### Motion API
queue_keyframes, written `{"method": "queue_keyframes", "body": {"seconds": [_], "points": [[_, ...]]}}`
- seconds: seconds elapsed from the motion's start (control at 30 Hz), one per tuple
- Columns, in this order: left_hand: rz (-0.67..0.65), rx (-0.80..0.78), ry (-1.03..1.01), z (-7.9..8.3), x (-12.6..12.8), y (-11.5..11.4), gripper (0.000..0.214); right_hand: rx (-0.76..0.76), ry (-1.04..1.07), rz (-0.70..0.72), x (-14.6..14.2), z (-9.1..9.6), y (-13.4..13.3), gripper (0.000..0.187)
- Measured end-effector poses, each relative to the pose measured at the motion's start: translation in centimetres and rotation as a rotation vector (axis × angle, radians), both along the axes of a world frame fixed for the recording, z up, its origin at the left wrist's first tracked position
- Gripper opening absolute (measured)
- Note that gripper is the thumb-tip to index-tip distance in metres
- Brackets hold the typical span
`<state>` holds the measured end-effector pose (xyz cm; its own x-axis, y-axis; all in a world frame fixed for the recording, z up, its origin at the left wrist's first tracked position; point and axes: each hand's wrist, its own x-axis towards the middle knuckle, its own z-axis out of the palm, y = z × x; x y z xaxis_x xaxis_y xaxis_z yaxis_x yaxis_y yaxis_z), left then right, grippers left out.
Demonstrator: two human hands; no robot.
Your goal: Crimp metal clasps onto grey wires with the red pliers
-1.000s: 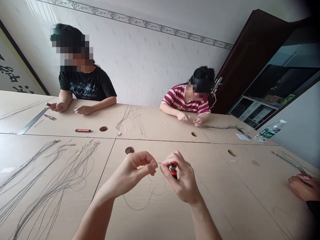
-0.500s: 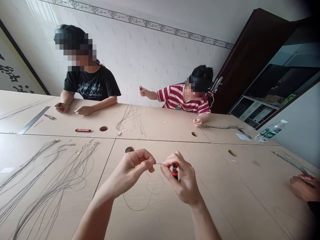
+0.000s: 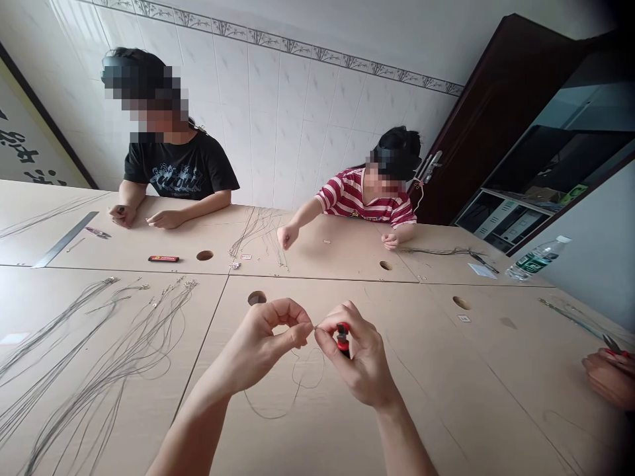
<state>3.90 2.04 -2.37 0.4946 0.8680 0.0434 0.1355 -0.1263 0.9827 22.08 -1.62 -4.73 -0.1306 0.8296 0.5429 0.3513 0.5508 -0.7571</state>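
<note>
My left hand [image 3: 268,347] is closed in a pinch on a thin grey cord [image 3: 270,417], whose loose loop hangs and lies on the table below. Fingertip to fingertip with it, my right hand [image 3: 360,354] pinches at the same spot, where a tiny piece shows between the fingers, too small to name. Tucked in my right palm is a pair of pliers [image 3: 343,338] with red and black handles; its jaws are mostly hidden by the fingers.
Bundles of cords [image 3: 114,350] with small metal ends lie at left. Across the table are a steel ruler [image 3: 67,238], a black-and-red box [image 3: 163,258] and two people. A water bottle [image 3: 538,259] lies at right, near another person's hand [image 3: 608,377] with pliers. Round holes [image 3: 256,299] pierce the tabletop.
My two hands have drawn together, covering the short stretch of cord that showed between them. The striped-shirt person's raised hand has come down to the table.
</note>
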Motion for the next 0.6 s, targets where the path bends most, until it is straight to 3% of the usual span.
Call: {"method": "queue_keyframes", "body": {"seconds": [0.23, 0.43, 0.6], "points": [[-0.002, 0.010, 0.033, 0.17, -0.06, -0.21, 0.022, -0.066, 0.011, -0.003, 0.18, -0.07, 0.15, 0.012], [-0.036, 0.025, 0.057, 0.25, -0.01, -0.06, 0.024, 0.027, -0.075, -0.015, 0.16, -0.16, 0.22, 0.016], [-0.099, -0.080, -0.009, 0.56, -0.06, 0.02, 0.016, 0.075, -0.135, 0.006, 0.37, 0.02, 0.25, 0.018]]}}
